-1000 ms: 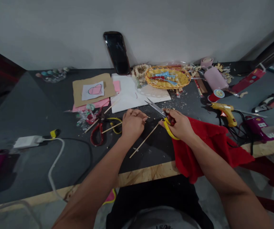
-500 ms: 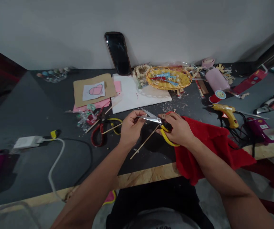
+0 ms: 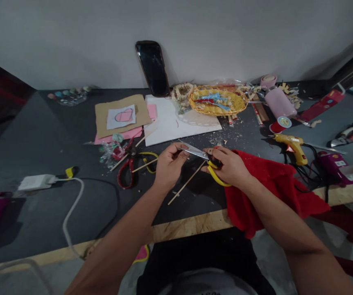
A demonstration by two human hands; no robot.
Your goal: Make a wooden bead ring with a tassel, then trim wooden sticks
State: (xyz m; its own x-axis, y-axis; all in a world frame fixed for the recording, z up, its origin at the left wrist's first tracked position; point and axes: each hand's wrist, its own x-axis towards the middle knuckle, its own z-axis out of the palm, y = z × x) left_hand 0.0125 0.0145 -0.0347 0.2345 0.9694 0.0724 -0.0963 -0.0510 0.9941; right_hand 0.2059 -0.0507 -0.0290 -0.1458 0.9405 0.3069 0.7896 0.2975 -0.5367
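Note:
My right hand [image 3: 227, 166] grips a pair of scissors [image 3: 198, 153] by its yellow and black handles. The blades point left and lie nearly together, their tips at the fingers of my left hand [image 3: 170, 162]. Thumb and forefinger of that left hand are pinched on something too small to make out. Below the blades a thin wooden stick [image 3: 185, 184] lies slanted on the dark table. A red cloth [image 3: 265, 180] spreads under and beside my right wrist. Red-handled pliers [image 3: 125, 174] rest left of my left hand, close to other thin sticks.
A yellow wicker basket [image 3: 218, 108] holding blue and red bits stands behind a white board [image 3: 164, 131]. A phone [image 3: 153, 69] leans on the wall. To the right are a yellow glue gun [image 3: 291, 145] and a red thread spool [image 3: 281, 124]. A white charger [image 3: 37, 182] lies left.
The scissor blades have closed from apart to nearly together at my left fingertips. Both hands stay in almost the same place.

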